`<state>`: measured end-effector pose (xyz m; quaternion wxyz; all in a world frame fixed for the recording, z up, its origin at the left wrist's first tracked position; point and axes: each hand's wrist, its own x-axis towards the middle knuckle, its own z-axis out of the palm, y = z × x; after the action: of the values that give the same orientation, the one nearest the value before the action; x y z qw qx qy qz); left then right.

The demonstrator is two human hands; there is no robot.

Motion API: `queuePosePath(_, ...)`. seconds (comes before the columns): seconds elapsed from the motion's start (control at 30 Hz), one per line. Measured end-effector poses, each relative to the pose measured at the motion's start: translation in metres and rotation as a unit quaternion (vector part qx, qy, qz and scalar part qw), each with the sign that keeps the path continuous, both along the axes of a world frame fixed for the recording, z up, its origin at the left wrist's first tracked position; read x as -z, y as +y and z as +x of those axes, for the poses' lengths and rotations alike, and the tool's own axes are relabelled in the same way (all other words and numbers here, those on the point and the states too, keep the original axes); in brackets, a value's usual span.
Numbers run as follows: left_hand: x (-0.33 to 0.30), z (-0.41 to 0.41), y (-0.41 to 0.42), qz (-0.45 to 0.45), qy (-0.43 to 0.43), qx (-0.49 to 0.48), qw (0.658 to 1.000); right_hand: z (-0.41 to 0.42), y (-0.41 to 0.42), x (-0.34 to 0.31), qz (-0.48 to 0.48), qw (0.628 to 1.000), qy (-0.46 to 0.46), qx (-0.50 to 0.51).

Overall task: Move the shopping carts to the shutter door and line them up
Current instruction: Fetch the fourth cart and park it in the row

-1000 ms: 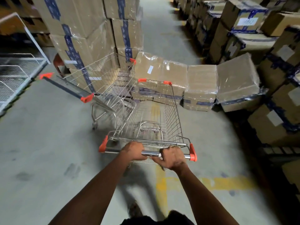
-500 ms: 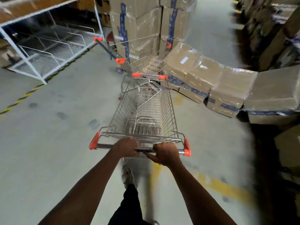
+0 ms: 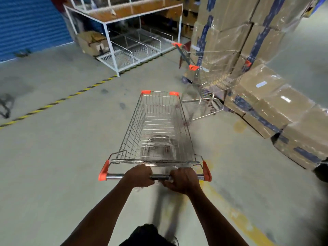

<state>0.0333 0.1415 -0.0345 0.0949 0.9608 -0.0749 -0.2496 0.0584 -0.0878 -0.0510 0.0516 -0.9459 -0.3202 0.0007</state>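
Both hands hold the bright metal push bar (image 3: 156, 177) of a silver wire shopping cart with orange plastic corner caps (image 3: 156, 132). The left hand (image 3: 137, 176) is curled over the bar left of its middle, and the right hand (image 3: 183, 179) is curled over it just right of the middle; each grip is closed round the bar, the two near each other with a short bare stretch of bar between them. The cart stands on the grey concrete floor (image 3: 62, 166) directly ahead of the grips, its basket running away from them, nothing lying in it.

Ahead and to the right of the grips a second silver wire cart with orange caps (image 3: 202, 86) stands close against a tall stack of brown cardboard boxes wrapped in clear film and bound with blue tape (image 3: 236, 38). A lower row of the same boxes (image 3: 276, 110) runs along the floor to the right. White labels show on some boxes, but their writing is too small to read.

Far ahead and to the left of the grips is the blue ribbed shutter door (image 3: 30, 25), well apart from both carts. Between it and the box stack stands a white metal frame rack with wire-mesh shelves (image 3: 127, 48). A yellow-and-black striped line (image 3: 58, 101) crosses the floor to the left
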Motion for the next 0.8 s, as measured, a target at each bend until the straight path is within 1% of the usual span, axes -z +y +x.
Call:
queuePosePath(0.03, -0.002, -0.009, 0.007, 0.004, -0.007, -0.011, 1.000, 0.000, 0.009, 0.000, -0.002, 1.000, 0.012, -0.018)
queuePosePath(0.1, -0.004, -0.024, 0.024, 0.018, -0.028, -0.020, 0.999, 0.002, 0.027, -0.001, -0.037, 0.997, 0.049, -0.048)
queuePosePath(0.17, -0.004, -0.037, 0.044, 0.019, -0.037, -0.036, 0.998, 0.006, 0.048, 0.000, -0.038, 0.996, 0.053, -0.062)
queuePosePath(0.23, -0.003, -0.050, 0.067, 0.017, -0.038, -0.067, 0.997, 0.001, 0.074, -0.008, -0.032, 0.995, 0.029, -0.088)
queuePosePath(0.27, -0.003, -0.056, 0.078, 0.019, -0.037, -0.084, 0.996, 0.000, 0.089, -0.013, -0.019, 0.994, 0.039, -0.098)
queuePosePath(0.33, -0.001, -0.066, 0.100, 0.021, -0.043, -0.116, 0.992, -0.003, 0.118, -0.022, -0.042, 0.992, 0.072, -0.098)
queuePosePath(0.43, -0.003, -0.076, 0.130, 0.031, -0.057, -0.136, 0.989, -0.003, 0.158, -0.021, -0.086, 0.985, 0.041, -0.142)
queuePosePath(0.6, -0.011, -0.082, 0.174, 0.040, -0.066, -0.146, 0.986, 0.010, 0.218, -0.016, -0.095, 0.978, 0.018, -0.184)
queuePosePath(0.8, -0.003, -0.072, 0.239, 0.042, -0.075, -0.213, 0.973, 0.034, 0.298, -0.020, -0.120, 0.974, 0.015, -0.191)
